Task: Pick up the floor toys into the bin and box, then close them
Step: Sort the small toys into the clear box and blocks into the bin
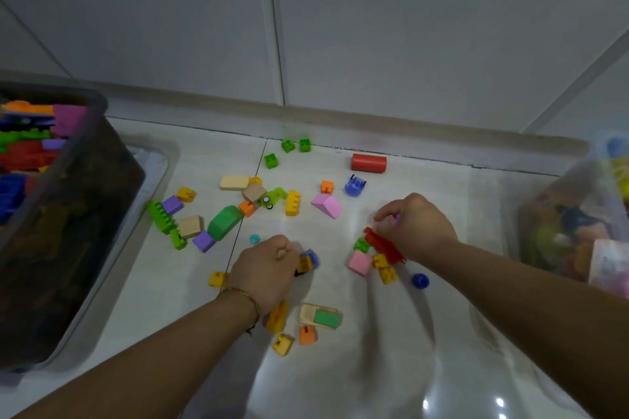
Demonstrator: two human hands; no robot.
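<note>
Down on the pale floor (340, 367), loose toys (292, 202) lie scattered between the dark bin (85, 214) at left and the clear box (544, 201) at right, both open and already holding toys. The left hand (263, 269) has its fingers curled round a yellow and blue toy (308, 262); the right hand (417, 226) pinches a small purple piece (395, 218) just above a red piece (383, 245)

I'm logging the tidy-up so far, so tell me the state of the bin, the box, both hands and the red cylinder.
dark bin: open, blocks inside.
clear box: holds toys, no lid seen on it.
left hand: fingers curled round a yellow and blue toy.
right hand: pinches a small purple piece.
red cylinder: lying on its side on the floor.
</note>
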